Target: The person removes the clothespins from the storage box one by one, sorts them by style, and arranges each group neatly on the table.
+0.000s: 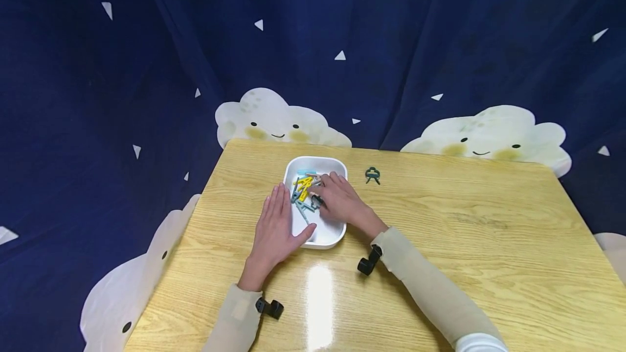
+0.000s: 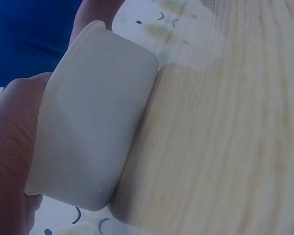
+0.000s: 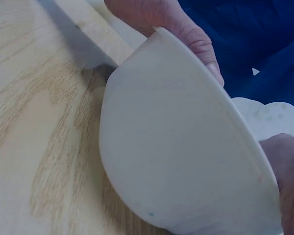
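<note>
A white plastic tub stands on the wooden table with several small plastic clips in it. A yellow clip, a grey-blue clip and a light blue piece show among them. My left hand rests along the tub's left side, fingers straight, thumb spread over the near rim. Over the right rim, my right hand reaches down among the clips with bent fingers. Close by its thumb lies a dark green clip. I cannot tell whether the right fingertips pinch a clip.
To the right of the tub, another dark green clip lies by itself on the wooden table. Behind the table hangs a dark blue curtain with white triangles and clouds. Each wrist wears a small black camera.
</note>
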Demonstrator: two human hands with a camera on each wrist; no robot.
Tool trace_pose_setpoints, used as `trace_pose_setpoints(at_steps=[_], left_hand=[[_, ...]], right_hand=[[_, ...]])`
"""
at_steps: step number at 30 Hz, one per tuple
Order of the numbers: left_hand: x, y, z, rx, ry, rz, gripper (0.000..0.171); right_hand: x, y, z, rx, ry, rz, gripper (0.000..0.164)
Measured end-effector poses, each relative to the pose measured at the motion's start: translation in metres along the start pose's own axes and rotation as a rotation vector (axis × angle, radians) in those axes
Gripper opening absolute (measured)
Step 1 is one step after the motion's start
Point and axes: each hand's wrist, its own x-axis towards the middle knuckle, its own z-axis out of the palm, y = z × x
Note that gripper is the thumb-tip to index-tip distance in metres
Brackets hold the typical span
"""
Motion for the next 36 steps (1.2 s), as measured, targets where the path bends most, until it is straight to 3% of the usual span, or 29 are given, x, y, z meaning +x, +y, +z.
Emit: trace_pose_setpoints(at_steps=[6, 10, 15, 20, 24, 33, 36], left_hand=[[-0.0005, -0.0002, -0.0005, -0.007, 0.005, -0.003, 0.114], [-0.0004, -0.0001, -0.0005, -0.010, 0.006, -0.002, 0.114], [-0.0005, -0.0002, 0.0001, -0.005, 0.003, 0.000, 0.114], [-0.0004, 0.0000, -0.0009, -0.011, 0.011, 0.003, 0.113], [-0.0003, 0.0000, -0.0014, -0.016, 0.013, 0.000, 0.113], [0.0002, 0.0011, -0.0019, -0.019, -0.006, -0.004, 0.113], [0.0003, 0.0009, -0.0017, -0.018, 0.003, -0.001, 0.113]], right_hand=[[0.0007, -0.0005, 0.0016, -0.015, 0.033, 0.068, 0.041], [-0.0001, -0.0009, 0.0005, -0.005, 0.009, 0.029, 0.033], [-0.0009, -0.0014, -0.0006, 0.022, 0.009, 0.013, 0.049], [-0.0011, -0.0048, -0.0015, 0.023, 0.066, 0.150, 0.059], [-0.0003, -0.0069, -0.0012, -0.027, 0.048, 0.207, 0.063], [-0.0005, -0.0037, -0.0002, -0.081, 0.010, 0.162, 0.074], [-0.0002, -0.0026, 0.0009, -0.096, 0.011, 0.146, 0.066]])
